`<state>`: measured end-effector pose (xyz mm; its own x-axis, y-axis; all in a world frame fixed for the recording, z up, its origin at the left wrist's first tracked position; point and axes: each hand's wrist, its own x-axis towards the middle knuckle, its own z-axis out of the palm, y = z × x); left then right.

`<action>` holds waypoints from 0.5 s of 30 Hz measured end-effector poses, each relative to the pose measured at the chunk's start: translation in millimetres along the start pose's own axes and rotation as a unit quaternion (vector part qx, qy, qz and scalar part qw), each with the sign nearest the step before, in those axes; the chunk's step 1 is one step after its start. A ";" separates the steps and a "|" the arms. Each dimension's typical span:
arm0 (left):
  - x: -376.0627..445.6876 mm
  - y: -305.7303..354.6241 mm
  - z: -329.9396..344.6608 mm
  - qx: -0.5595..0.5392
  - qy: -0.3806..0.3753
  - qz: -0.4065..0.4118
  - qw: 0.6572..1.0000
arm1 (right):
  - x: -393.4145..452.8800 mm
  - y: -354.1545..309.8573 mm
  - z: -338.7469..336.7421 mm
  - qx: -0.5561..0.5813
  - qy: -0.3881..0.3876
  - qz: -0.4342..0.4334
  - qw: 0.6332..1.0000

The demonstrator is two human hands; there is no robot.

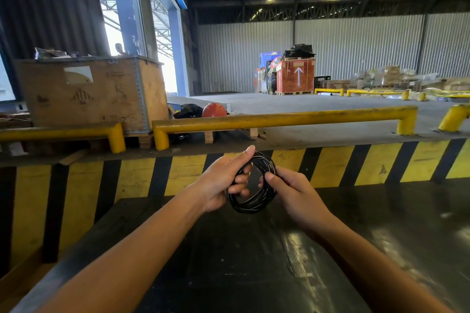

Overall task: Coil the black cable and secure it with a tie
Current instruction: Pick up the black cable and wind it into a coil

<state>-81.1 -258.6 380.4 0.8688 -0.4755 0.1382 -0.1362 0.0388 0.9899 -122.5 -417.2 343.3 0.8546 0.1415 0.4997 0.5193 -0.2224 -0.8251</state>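
Black cable (251, 185), coiled, held by left hand (221, 180) and right hand (295, 193).

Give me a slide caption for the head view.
Both hands hold a coiled black cable above a dark table.

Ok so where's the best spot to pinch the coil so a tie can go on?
Probably the near, lower arc of the coil, pinched from below. There the loops lie bunched and nothing covers them, whereas the left hand and right hand already hold its two sides. No tie is visible.
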 end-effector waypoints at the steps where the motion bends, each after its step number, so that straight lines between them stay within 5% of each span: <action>1: -0.3 -0.1 1.0 0.030 0.006 0.009 0.999 | 0.7 -1.2 -1.7 -0.036 0.004 -0.019 0.999; 9: 8.0 -6.0 15.3 0.281 0.094 0.058 0.953 | 0.6 3.0 -8.0 -0.187 -0.063 -0.032 0.980; 15: 13.3 -30.8 28.1 0.212 0.168 0.108 0.957 | -22.8 24.0 5.3 -0.067 -0.008 0.039 0.997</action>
<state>-78.8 -290.8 351.0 0.8928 -0.1840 0.4111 -0.4489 -0.2891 0.8455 -129.5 -420.7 310.7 0.8925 0.1349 0.4303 0.4488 -0.3593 -0.8182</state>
